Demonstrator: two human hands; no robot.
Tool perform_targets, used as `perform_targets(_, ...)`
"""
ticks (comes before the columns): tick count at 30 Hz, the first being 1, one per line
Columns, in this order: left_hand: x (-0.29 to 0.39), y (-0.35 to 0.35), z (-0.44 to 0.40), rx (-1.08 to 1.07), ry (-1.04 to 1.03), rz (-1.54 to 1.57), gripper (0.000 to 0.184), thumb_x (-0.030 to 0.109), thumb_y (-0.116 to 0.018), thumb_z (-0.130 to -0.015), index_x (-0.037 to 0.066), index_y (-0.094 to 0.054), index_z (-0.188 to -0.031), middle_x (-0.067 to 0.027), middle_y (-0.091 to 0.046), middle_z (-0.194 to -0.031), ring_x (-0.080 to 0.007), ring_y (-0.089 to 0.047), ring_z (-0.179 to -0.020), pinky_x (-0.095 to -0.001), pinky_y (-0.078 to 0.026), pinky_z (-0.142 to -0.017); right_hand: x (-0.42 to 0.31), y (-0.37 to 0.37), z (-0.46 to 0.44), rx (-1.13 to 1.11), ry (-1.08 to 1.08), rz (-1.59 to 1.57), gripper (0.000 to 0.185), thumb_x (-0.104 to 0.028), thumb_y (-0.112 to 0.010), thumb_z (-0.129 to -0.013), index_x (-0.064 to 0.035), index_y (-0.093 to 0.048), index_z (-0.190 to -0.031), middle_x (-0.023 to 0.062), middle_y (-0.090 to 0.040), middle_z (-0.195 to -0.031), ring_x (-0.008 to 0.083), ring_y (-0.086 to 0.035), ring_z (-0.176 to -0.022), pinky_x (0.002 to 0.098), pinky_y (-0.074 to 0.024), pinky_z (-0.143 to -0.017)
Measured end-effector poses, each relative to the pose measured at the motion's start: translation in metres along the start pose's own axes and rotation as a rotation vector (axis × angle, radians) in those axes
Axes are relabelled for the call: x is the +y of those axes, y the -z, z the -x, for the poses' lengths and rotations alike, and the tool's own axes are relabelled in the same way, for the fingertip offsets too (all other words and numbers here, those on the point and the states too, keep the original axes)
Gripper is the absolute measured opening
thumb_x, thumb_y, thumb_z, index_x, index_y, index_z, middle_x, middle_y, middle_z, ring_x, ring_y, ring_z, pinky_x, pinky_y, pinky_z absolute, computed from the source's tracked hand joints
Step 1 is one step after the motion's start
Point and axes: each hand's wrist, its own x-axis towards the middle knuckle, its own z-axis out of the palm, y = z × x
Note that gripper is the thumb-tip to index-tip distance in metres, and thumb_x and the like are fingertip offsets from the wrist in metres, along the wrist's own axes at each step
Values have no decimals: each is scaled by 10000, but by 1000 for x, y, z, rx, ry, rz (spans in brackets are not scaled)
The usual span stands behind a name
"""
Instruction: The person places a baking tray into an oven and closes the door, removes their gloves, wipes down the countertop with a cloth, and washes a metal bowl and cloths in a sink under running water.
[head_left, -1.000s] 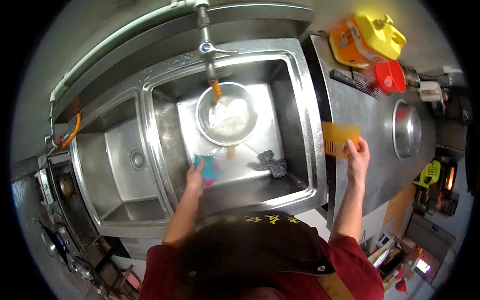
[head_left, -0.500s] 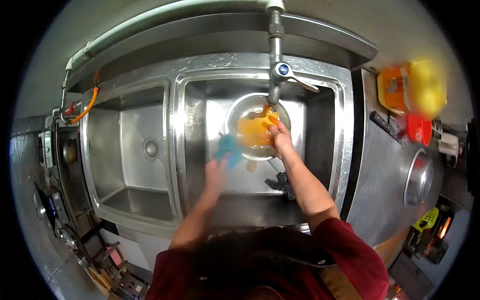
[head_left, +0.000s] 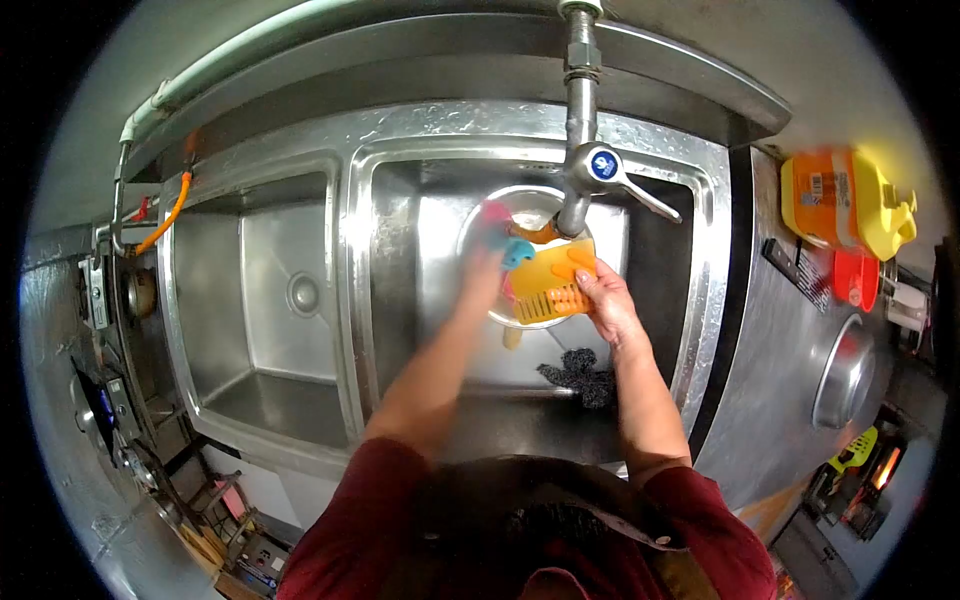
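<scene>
My right hand [head_left: 615, 305] grips the right edge of a flat orange plastic piece [head_left: 550, 272] with a row of slots along its lower edge. The piece is tilted over a round metal bowl [head_left: 540, 323] in the right basin, just below the faucet [head_left: 573, 215]. My left hand [head_left: 487, 262], smeared by motion, is closed on a teal cloth [head_left: 517, 253] at the upper left of the piece. A blurred pink patch shows beside the cloth. Part of the bowl is hidden behind the piece and my left hand. A black mesh scrubber [head_left: 582, 377] lies on the basin floor near my right forearm.
The left basin [head_left: 290, 230] has a drain in its floor. On the right counter [head_left: 735, 390] are a yellow jug [head_left: 845, 200], a black-handled grater-like tool [head_left: 795, 270], a red container [head_left: 855, 280] and a metal bowl [head_left: 842, 375]. The faucet lever [head_left: 652, 200] points right.
My left hand has moved up and right with the cloth, to the orange piece. My right hand has shifted right and lower, and the piece now shows its slotted edge. The camera view has shifted slightly.
</scene>
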Motion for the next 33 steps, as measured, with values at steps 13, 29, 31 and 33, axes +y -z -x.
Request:
perform_targets(13, -4, 48, 14, -240, 390, 916, 370, 268, -565, -827, 65, -515, -1132, -119, -620, -979, -269, -627, -863, -417, -515, -773, 44, -64, -120, -75, 244, 744, 259, -28, -546, -792, -28, -603, -1044, 86, -613, -988, 187, -593, -883, 312, -496, -761)
perform_targets(29, -2, -3, 31, -488, 125, 522, 311, 100, -481, -899, 1, -477, -1194, -147, -564, -1131, -281, -592, -959, -415, -477, -848, -79, 75, 148, 675, 344, 185, 147, -171, -510, -903, -36, -569, -905, 95, -624, -757, 178, -611, -643, 309, -502, -588)
perform_targets(31, -20, 2, 15, -424, 226, 716, 342, 236, -446, -935, 23, -478, -1201, -164, -550, -1163, -302, -595, -961, -435, -497, -785, -67, 160, 180, 820, 530, 47, 158, -176, -516, -895, -44, -537, -979, 92, -628, -821, 205, -614, -673, 312, -506, -637)
perform_targets(33, -15, 2, 22, -318, 222, 497, 455, 404, -382, -943, 47, -456, -1216, -185, -578, -1073, -347, -602, -922, -453, -485, -789, -79, 192, 220, 953, 638, -374, 255, -258, -509, -913, -40, -558, -1037, 74, -617, -961, 198, -612, -797, 301, -521, -702)
